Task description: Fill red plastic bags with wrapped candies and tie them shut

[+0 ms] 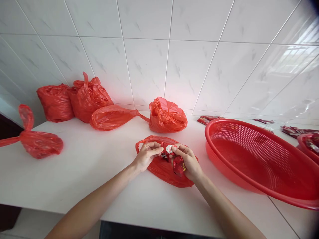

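Over a flattened red plastic bag (161, 171) on the counter, both my hands are close together. With thumb and fingertips, my left hand (146, 156) pinches the left end of a small red-wrapped candy (165, 155). My right hand (190, 163) grips a red wrapped candy with a round white label (169, 149) between thumb and forefinger. Under its curled fingers is a larger shiny red wrapped candy (178, 166). Whether the pinched pieces belong to one wrapper or two, I cannot tell.
A big red plastic colander (239, 181) stands at the right. Red packets (208, 119) lie behind it. An open-topped red bag (168, 119) sits near the tiled wall. Full red bags (89, 96) and a knotted one (41, 142) are at the left.
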